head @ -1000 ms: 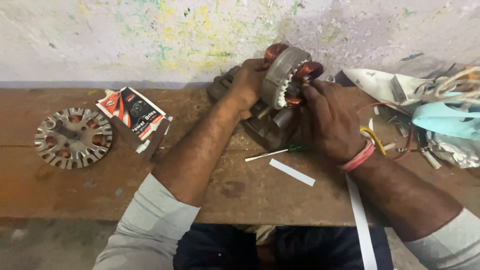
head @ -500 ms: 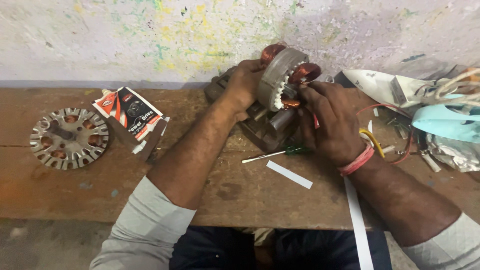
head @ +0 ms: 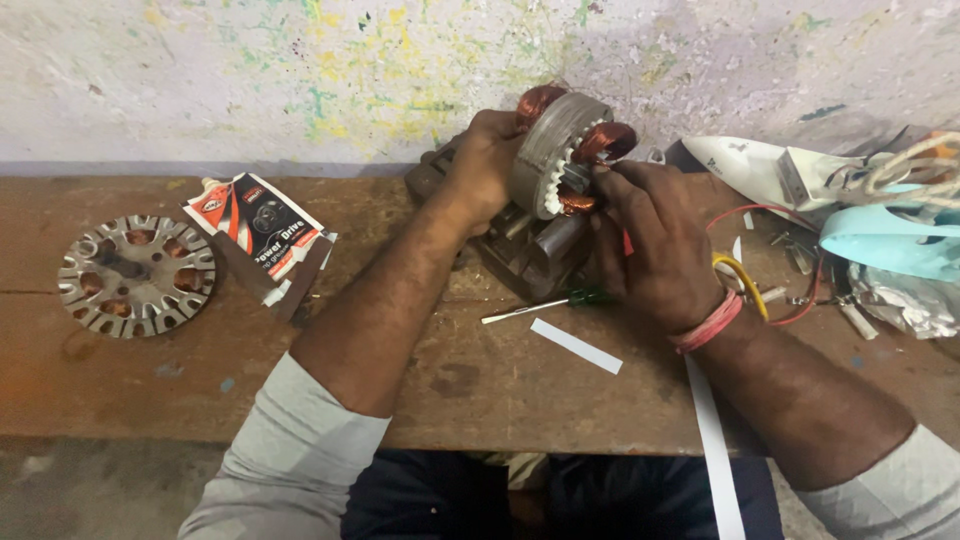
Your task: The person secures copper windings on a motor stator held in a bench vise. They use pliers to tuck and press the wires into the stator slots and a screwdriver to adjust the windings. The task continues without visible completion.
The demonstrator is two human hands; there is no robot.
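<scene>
- Head view: since a second ago, your hands have barely shifted on the motor stator (head: 560, 150), held upright above the wooden bench (head: 450, 380).
- Your left hand (head: 487, 160) clasps its rim.
- Your right hand (head: 650, 235) pinches at the copper windings (head: 603, 140).
- A screwdriver (head: 545, 304) lies just below.

1. The motor stator (head: 560, 150), held upright above the bench vise (head: 530, 250), has tipped slightly, so its toothed face turns more toward the right hand (head: 655, 240).
2. The right hand's fingertips (head: 605, 180) have closed in on the copper winding (head: 605, 140) at the stator's right edge.
3. The left hand (head: 490, 165) has shifted a little along the stator's left rim.
</scene>
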